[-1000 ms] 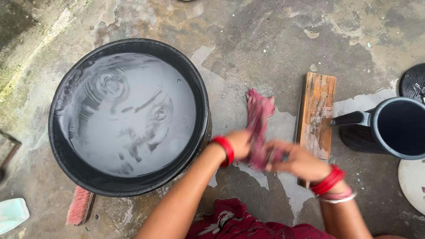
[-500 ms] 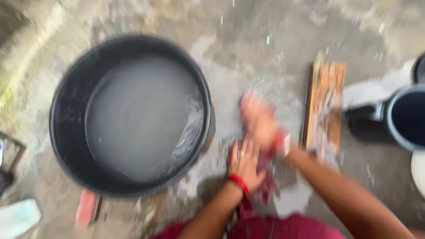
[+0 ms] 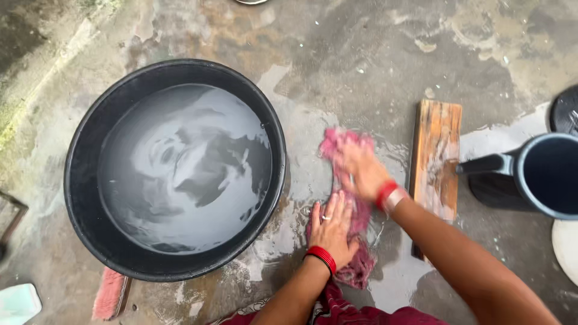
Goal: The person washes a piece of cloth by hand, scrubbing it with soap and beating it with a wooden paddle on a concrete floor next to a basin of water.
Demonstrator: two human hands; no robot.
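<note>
**On wet concrete, two hands are pressing a pink-red cloth**

Between the black tub and the wooden board, a pink-red cloth [image 3: 355, 241] is lying stretched along the wet concrete floor [image 3: 361, 54]. The left hand [image 3: 332, 232] is pressing its near part flat, fingers spread and palm down. The right hand [image 3: 361, 171] is bearing on the far end, fingers curled over the bunched fabric. To the left, the black tub [image 3: 81, 198] is holding grey water. To the right, the wooden board [image 3: 436, 156] is lying lengthwise, a dark jug [image 3: 536, 174] beyond it. A pink scrubbing brush [image 3: 109, 295] is showing near the tub.
</note>
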